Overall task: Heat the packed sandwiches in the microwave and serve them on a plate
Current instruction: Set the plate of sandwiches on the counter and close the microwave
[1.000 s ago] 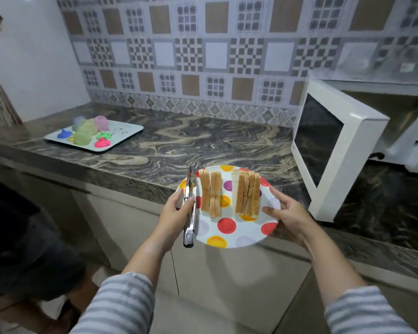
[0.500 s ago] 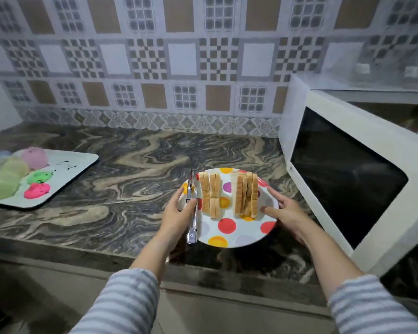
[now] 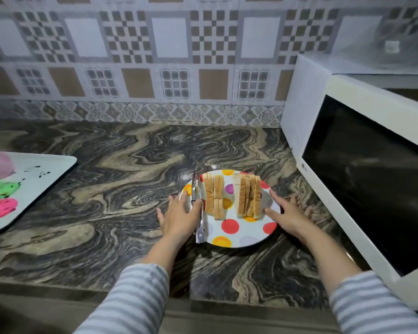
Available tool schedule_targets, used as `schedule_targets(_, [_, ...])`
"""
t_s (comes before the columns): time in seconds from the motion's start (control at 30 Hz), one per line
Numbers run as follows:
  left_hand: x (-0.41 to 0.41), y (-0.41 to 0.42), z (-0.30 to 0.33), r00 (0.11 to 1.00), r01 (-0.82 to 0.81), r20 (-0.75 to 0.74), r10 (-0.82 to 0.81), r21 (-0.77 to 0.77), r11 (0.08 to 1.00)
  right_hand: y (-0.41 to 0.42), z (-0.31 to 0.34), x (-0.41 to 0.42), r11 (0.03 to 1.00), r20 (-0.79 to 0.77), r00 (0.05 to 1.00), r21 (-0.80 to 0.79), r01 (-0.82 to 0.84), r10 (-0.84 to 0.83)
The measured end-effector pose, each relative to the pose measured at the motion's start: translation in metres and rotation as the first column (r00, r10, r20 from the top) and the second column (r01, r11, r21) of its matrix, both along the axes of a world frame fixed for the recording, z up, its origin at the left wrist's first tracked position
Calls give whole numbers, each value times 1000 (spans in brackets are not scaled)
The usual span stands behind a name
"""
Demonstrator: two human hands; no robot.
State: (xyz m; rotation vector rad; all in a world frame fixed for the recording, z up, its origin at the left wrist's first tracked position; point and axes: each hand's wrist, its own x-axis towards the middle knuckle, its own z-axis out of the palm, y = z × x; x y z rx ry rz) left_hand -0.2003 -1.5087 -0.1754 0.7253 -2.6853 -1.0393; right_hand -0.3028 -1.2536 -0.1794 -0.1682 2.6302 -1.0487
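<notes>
**A:** What's on the far left?

**B:** A white tray [image 3: 46,174] with pink and green blobs, well apart from the job. Nothing to do there.

**A:** And the left hand [image 3: 179,215]?

**B:** It sits at the plate's [image 3: 237,233] left rim, fingers spread fairly straight on the counter [image 3: 106,189] side, thumb pressing a pair of metal tongs [image 3: 199,213] against the plate. So it pins the tongs rather than wrapping round them.

**A:** Where are the sandwiches [image 3: 232,196]?

**B:** On the spotted plate, two rows of slices standing on edge, near the counter's middle, just left of the microwave [image 3: 362,179], whose door hangs open.

**A:** The right hand [image 3: 287,213]?

**B:** Flat and open at the right rim, thumb touching the edge, gripping nothing.

**A:** So the step is setting the plate down?

**B:** I'd judge so. Whether it is fully resting I cannot tell. Best to lower it level and let both sides go together, since slices on edge would topple at a tilt. Ease the thumb off the tongs slowly so they don't slide and knock the near row.
</notes>
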Motion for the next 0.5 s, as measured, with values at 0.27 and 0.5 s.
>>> schedule_targets(0.27, [0, 2, -5, 985, 73, 170, -42, -182, 981, -4, -4, 2, 894, -79, 979, 426, -136, 187])
schedule_targets(0.5, [1, 2, -7, 985, 67, 171, -34, -190, 980, -7, -6, 4, 864, -65, 977, 480, -149, 204])
